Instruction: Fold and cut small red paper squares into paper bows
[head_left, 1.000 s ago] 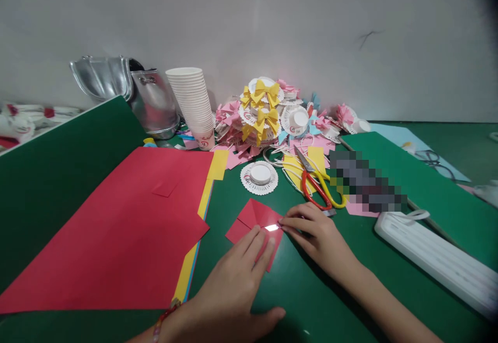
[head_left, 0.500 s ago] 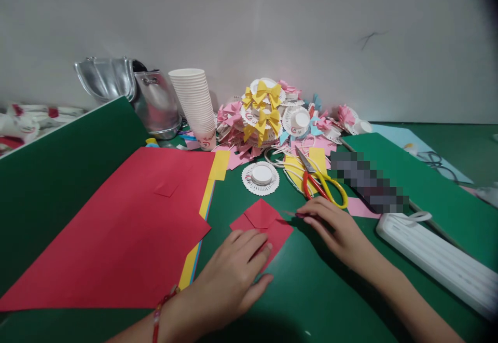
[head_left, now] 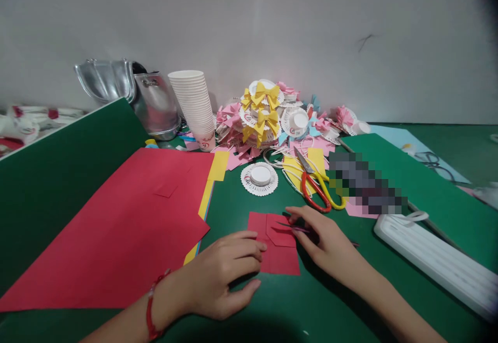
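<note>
A folded red paper square [head_left: 278,260] lies on the green table in front of me, with creases and a folded flap on its upper right. My left hand [head_left: 223,275] rests at its left edge, fingers stretched out and fingertips on the paper. In my right hand [head_left: 317,234] is a slim dark pointed tool [head_left: 299,228], its tip over the flap and its rear end showing past the hand; its exact kind is unclear. Just beyond the paper sits a white fringed paper-cup hat [head_left: 260,175]. Red-and-yellow-handled scissors [head_left: 317,184] lie beyond my right hand.
Large red sheets [head_left: 112,239] lie over yellow and blue ones at left, beside a raised green board [head_left: 73,161]. Behind stand stacked paper cups [head_left: 192,107], a silver bag [head_left: 155,104] and a pile of bow-trimmed paper hats [head_left: 266,125]. At right is a white power strip [head_left: 436,265].
The red paper has turned from a diamond to a squarer position. My right hand has brought the pointed tool left and down over it; my left hand has shifted slightly left.
</note>
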Available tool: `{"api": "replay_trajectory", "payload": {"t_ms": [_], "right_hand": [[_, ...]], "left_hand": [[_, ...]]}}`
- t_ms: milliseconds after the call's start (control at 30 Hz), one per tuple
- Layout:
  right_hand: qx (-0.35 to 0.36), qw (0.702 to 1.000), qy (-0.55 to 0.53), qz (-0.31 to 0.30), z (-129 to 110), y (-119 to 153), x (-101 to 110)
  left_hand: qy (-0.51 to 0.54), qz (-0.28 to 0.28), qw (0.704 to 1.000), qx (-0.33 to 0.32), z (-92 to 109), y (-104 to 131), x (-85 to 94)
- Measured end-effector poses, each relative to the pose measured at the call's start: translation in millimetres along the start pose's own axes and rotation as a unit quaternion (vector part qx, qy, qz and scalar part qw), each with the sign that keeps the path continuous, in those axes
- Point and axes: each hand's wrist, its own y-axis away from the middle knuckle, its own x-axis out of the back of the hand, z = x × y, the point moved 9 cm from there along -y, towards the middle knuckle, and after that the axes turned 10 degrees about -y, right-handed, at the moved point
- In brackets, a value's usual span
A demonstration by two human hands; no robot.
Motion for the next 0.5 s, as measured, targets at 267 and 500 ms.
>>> {"api": "replay_trajectory", "payload": {"t_ms": [267,500], "right_hand": [[-0.024,0.996,0.077,-0.024,-3,1,-5],[0.029,0.998,0.038,-0.041,-16,5,-2]], "left_hand": [[-0.108,-0.081,0.991,0.007,-5,-2,-16.6],[-0.100,-0.040,0.994,0.035,-15,-1,-0.5]]}}
